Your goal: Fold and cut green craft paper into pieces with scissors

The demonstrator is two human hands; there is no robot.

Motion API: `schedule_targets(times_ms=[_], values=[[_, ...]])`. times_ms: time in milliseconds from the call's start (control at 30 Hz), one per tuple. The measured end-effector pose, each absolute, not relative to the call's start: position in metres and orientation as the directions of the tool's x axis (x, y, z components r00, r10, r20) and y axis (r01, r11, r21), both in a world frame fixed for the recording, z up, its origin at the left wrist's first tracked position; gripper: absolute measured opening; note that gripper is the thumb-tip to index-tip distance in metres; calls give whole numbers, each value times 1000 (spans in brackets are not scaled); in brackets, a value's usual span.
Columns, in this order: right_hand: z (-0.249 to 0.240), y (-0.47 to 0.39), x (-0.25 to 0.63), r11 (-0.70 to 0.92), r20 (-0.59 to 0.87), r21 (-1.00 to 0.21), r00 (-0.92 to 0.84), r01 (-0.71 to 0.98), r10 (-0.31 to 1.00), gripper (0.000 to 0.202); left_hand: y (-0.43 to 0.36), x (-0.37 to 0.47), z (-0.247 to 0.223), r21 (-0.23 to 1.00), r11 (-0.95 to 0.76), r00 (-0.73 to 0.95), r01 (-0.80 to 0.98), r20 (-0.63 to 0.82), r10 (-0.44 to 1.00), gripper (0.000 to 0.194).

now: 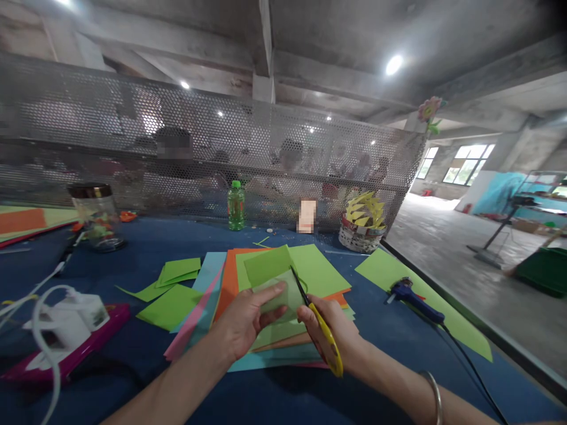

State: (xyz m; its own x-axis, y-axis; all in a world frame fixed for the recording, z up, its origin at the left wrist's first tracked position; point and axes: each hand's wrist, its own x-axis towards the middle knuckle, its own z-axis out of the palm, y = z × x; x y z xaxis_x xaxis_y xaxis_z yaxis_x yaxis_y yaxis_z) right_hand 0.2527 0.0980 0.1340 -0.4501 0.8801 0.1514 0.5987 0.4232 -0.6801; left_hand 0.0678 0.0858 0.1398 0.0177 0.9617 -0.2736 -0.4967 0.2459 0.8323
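My left hand [248,316] pinches a pale green piece of paper [280,298] between thumb and fingers. In my right hand [332,324] is a pair of scissors [326,336] with yellow handles and dark blades. The blades point up and lie along the right edge of the held paper; whether they are apart cannot be made out. Below both hands lies a stack of coloured paper sheets [321,268], green, orange, pink and blue. Several cut green paper pieces [170,307] rest to the left of the stack.
Right of the stack, a blue glue gun [416,304] lies on a green sheet [469,336]. Behind stand a green bottle [236,206], a basket [361,236] with yellow paper strips and a lidded jar [100,218]. A magenta power strip [97,348] with white plugs is at left, before a perforated screen [230,136].
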Motion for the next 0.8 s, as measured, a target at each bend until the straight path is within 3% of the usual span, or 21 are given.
schedule_targets(times_ms=[267,433,633,800], values=[[138,94,252,435,183,-676,-437,594,881,48,85,69,142,833,257,24,-489,-282,959,25],[137,94,256,454,191,-758,-506,468,841,50,85,67,143,850,250,34,-464,-264,964,26],[140,100,270,327,30,-875,-634,357,773,54,85,55,152,916,280,89,-289,-265,960,38],[149,106,285,283,-39,-903,-718,323,695,56,86,47,160,946,311,131,-88,-299,945,45]])
